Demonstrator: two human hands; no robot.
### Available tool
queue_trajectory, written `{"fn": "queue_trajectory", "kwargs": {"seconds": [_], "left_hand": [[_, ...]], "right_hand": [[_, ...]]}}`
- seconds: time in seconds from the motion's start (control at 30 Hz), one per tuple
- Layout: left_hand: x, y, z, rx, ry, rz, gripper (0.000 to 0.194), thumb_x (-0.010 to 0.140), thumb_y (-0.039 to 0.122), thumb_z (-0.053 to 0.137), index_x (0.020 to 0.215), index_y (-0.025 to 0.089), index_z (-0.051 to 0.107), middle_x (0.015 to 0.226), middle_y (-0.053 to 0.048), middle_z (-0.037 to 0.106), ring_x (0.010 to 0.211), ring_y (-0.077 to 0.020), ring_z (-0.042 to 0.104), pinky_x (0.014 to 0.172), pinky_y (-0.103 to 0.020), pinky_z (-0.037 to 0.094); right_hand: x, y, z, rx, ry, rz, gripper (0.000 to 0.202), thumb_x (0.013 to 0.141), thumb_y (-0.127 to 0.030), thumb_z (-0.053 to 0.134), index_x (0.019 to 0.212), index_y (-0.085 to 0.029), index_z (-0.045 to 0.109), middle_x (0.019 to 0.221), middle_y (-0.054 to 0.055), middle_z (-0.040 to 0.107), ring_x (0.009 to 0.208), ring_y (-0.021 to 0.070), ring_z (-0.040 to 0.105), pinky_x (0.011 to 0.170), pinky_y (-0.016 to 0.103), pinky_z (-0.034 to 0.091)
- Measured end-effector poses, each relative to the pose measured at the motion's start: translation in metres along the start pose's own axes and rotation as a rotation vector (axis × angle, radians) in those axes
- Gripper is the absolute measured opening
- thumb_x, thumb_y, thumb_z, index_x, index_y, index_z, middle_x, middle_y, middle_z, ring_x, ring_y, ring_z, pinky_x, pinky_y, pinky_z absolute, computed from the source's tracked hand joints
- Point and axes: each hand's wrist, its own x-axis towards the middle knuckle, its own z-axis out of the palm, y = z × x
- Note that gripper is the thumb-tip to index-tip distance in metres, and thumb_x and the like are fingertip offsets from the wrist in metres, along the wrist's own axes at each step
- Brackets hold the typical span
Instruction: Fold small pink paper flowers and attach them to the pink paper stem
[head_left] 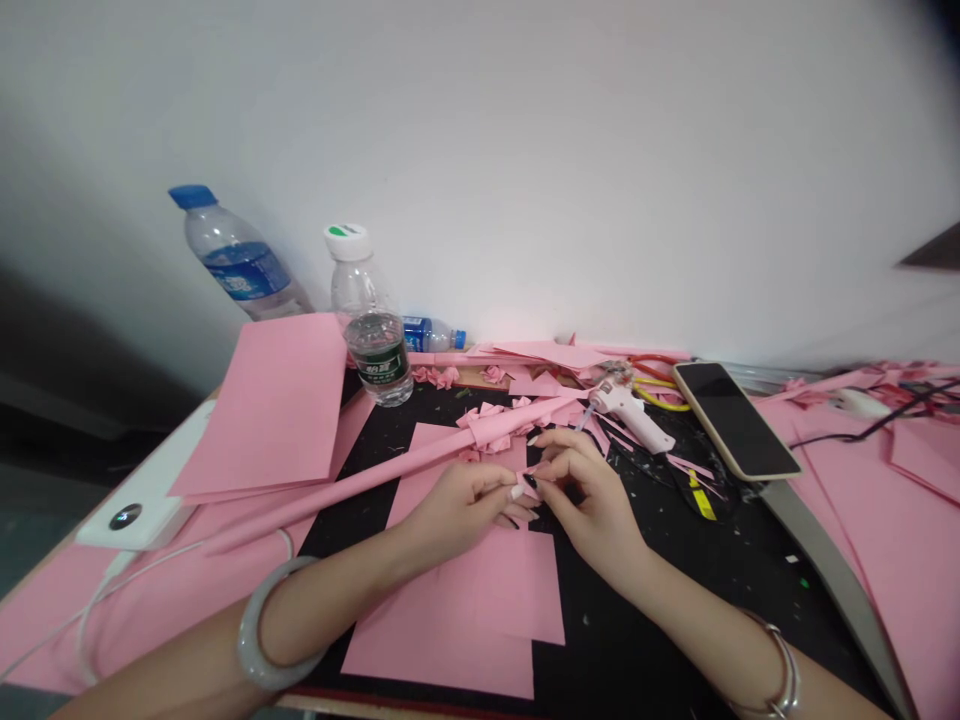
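Both my hands meet over the middle of the black mat. My left hand [469, 505] pinches a small piece of pink paper [525, 480] between thumb and forefinger. From the other side, my right hand [589, 495] grips the same piece, its fingertips nearly touching my left. Fingers cover most of the piece, so its shape is hard to make out. Under my hands lie flat pink sheets [450, 640]. Just beyond them, a long rolled pink paper tube [360, 478] runs diagonally, with folded pink paper flowers [495, 425] around its upper part.
A white glue gun [634, 415] lies behind my right hand, near a phone [739, 420]. A clear bottle with a white cap [367, 320] and a larger blue-capped bottle [240, 255] stand at the back left. A white power bank [139, 510] sits left, beside stacked pink paper [262, 400].
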Motion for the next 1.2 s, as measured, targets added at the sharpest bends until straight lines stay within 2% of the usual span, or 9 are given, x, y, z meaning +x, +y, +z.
{"fn": "queue_trajectory", "kwargs": {"seconds": [0.17, 0.33, 0.6, 0.77, 1.2], "left_hand": [[0.0002, -0.0013, -0.0012, -0.034, -0.027, -0.016, 0.02, 0.087, 0.023, 0.053, 0.085, 0.013, 0.07, 0.085, -0.008, 0.076, 0.082, -0.0205, 0.073, 0.077, -0.033, 0.058], [-0.0006, 0.0014, -0.0012, -0.037, -0.034, -0.005, 0.024, 0.087, 0.031, 0.056, 0.085, 0.012, 0.071, 0.084, -0.009, 0.075, 0.082, -0.0208, 0.073, 0.076, -0.033, 0.058], [-0.0018, -0.0006, -0.0006, -0.132, -0.056, -0.029, 0.023, 0.085, 0.034, 0.06, 0.087, 0.014, 0.07, 0.087, -0.009, 0.075, 0.083, -0.0214, 0.072, 0.076, -0.034, 0.058], [-0.0011, -0.0011, -0.0011, -0.232, 0.005, -0.07, 0.024, 0.081, 0.036, 0.062, 0.083, 0.013, 0.069, 0.082, -0.01, 0.076, 0.081, -0.0243, 0.073, 0.072, -0.035, 0.058], [0.001, -0.0011, -0.0035, -0.285, -0.009, -0.146, 0.033, 0.077, 0.046, 0.069, 0.083, 0.014, 0.072, 0.077, -0.008, 0.076, 0.075, -0.0211, 0.073, 0.072, -0.032, 0.057]], "right_hand": [[-0.003, 0.0025, 0.0, -0.172, 0.019, -0.179, 0.019, 0.084, -0.003, 0.057, 0.075, -0.019, 0.054, 0.104, 0.009, 0.059, 0.093, 0.0203, 0.059, 0.076, 0.033, 0.05], [-0.0033, 0.0015, -0.0014, -0.275, 0.007, -0.299, 0.015, 0.086, -0.004, 0.057, 0.081, -0.018, 0.057, 0.105, 0.011, 0.06, 0.097, 0.0223, 0.059, 0.079, 0.035, 0.05], [-0.0024, 0.0039, -0.004, -0.269, -0.011, -0.298, 0.012, 0.088, -0.007, 0.057, 0.085, -0.018, 0.06, 0.104, 0.011, 0.062, 0.096, 0.0225, 0.06, 0.08, 0.036, 0.05], [-0.0024, 0.0007, -0.004, -0.256, -0.029, -0.318, 0.012, 0.088, -0.006, 0.058, 0.086, -0.017, 0.061, 0.101, 0.011, 0.062, 0.093, 0.0217, 0.06, 0.079, 0.035, 0.05], [-0.0006, -0.0023, -0.0018, -0.236, -0.045, -0.349, 0.012, 0.09, -0.006, 0.055, 0.087, -0.017, 0.06, 0.1, 0.011, 0.061, 0.091, 0.0205, 0.06, 0.076, 0.034, 0.051]]}}
